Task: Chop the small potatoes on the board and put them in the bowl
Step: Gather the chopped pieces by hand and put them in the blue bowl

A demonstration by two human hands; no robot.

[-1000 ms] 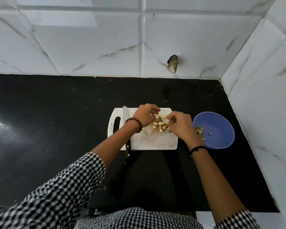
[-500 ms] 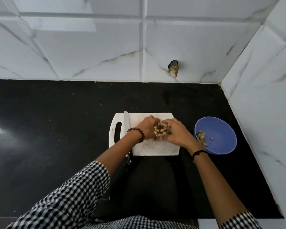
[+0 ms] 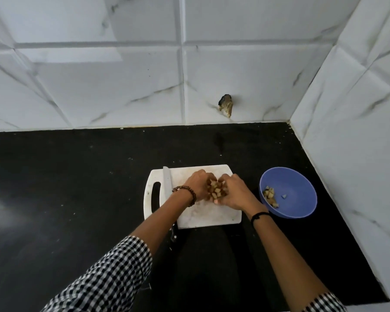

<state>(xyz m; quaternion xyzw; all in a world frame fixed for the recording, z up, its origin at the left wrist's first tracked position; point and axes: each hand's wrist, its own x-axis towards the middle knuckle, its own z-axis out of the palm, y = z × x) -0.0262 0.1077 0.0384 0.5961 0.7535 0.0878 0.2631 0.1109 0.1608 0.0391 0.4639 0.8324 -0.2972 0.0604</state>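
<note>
Cupped left hand (image 3: 198,185) and right hand (image 3: 234,192) together around the potato pieces (image 3: 216,190) on the board (image 3: 207,215). Had the knife (image 3: 166,183) at its 9 o'clock, the bowl (image 3: 300,199) at 3 o'clock.

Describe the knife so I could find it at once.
On the black counter lies a white cutting board. Along its left side, beside the handle slot, lies the knife, blade pointing toward the wall. It alone is long and metallic; the potato pieces are small and tan.
</note>
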